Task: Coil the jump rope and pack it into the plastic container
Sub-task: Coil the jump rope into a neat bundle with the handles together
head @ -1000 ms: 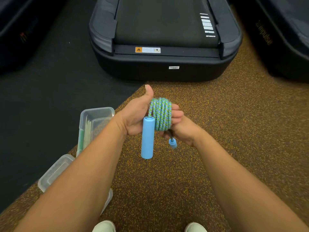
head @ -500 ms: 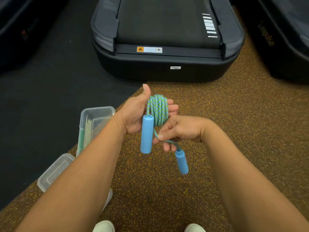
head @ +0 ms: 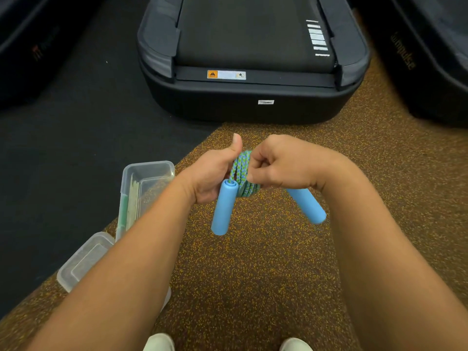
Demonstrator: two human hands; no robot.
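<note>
While the left hand (head: 211, 173) grips the coiled jump rope (head: 241, 173) with its thumb up, the right hand (head: 276, 164) is clenched on the rope's tail just beside it, seemingly cinching the last turn around the bundle. One blue handle (head: 223, 207) hangs down from the left hand; the other handle (head: 307, 205) slants down and to the right below the right wrist. What the packing move turns on is this: the plastic container (head: 148, 168) sits open on the floor to the left and below the hands, its long axis running away from the person, so the left hand is the nearer one. A second clear piece (head: 83, 259), probably the lid, lies nearer the feet. Judging by that, the bundle and both handles should be lined up with the container's length before being lowered in
</note>
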